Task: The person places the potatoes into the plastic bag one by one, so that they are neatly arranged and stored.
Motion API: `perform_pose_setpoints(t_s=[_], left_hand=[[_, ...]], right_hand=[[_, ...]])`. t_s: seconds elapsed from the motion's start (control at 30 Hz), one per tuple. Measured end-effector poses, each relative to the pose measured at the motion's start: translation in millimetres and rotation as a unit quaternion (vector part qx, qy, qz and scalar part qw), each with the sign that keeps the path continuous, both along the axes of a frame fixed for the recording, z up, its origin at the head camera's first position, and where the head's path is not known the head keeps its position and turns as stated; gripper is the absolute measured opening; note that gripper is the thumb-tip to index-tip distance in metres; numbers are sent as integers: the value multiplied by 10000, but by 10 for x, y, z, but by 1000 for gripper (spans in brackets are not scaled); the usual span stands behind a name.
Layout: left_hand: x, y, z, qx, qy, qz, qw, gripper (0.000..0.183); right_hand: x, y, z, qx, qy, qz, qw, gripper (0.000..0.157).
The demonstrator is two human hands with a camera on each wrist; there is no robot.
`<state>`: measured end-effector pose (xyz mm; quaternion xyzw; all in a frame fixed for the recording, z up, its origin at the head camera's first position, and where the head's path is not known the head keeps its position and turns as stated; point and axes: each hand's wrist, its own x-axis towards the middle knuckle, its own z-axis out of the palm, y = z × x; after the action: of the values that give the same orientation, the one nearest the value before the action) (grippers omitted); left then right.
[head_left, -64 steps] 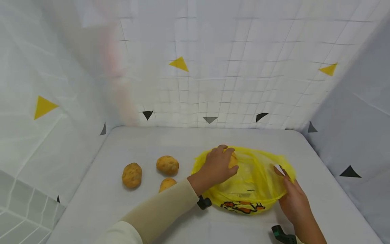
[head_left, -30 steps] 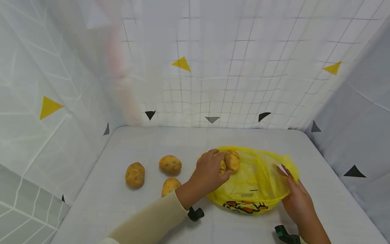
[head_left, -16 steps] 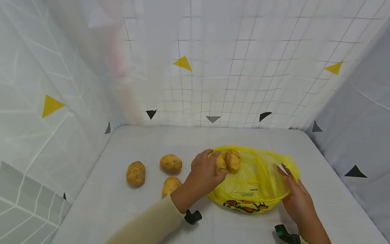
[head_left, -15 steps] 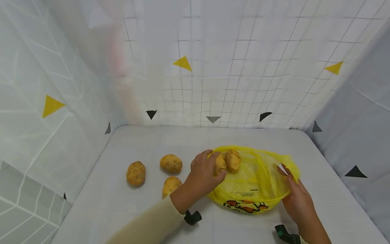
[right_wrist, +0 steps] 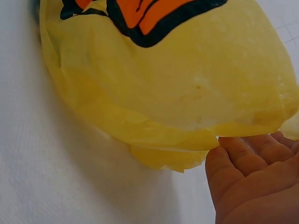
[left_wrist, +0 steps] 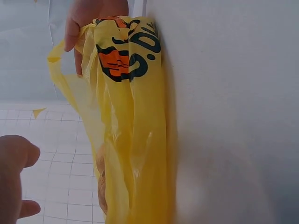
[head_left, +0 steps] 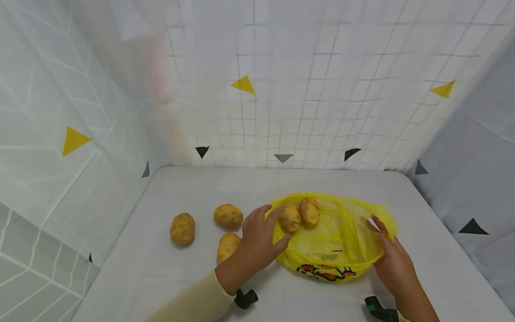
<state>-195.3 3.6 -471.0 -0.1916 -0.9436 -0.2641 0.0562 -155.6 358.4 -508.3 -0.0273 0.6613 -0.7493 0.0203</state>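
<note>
A yellow plastic bag [head_left: 338,237] with an orange and black print lies with its mouth spread. Inside, two potatoes rest side by side, the left potato [head_left: 289,218] and the right potato [head_left: 309,212]. My left hand [head_left: 259,235] is at the bag's left edge, thumb and fingers spread apart, holding nothing. In the left wrist view, its fingers [left_wrist: 18,151] stand clear of the bag. My right hand [head_left: 394,264] holds the bag's right side near a handle; some fingertips show through the handle opening. The right wrist view shows that hand [right_wrist: 257,177] against the bag's edge.
Three potatoes lie on the white table [head_left: 132,277] left of the bag: a far-left potato [head_left: 183,229], a back potato [head_left: 228,216] and a front potato [head_left: 228,247], partly hidden by my left hand. White sheets with grid lines and triangles surround the table.
My left hand put a potato in the bag beside the other one, let it go and drew back to the left with fingers opening. The right hand kept its hold on the bag.
</note>
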Motion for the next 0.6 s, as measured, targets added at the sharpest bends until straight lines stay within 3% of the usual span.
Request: perform_pose_setpoints(t_s=[0.17, 0.37, 0.6], left_hand=[[38, -72, -25, -75, 104, 78, 9999, 73], [30, -188, -86, -337, 380, 263, 9984, 71], [57, -322, -89, -343, 259, 579, 9974, 74]], right_hand=[[4, 5, -6, -3, 10, 55, 10000, 59], [2, -18, 17, 91, -377, -191, 9991, 60], [-5, -22, 44, 134, -291, -173, 9993, 59]])
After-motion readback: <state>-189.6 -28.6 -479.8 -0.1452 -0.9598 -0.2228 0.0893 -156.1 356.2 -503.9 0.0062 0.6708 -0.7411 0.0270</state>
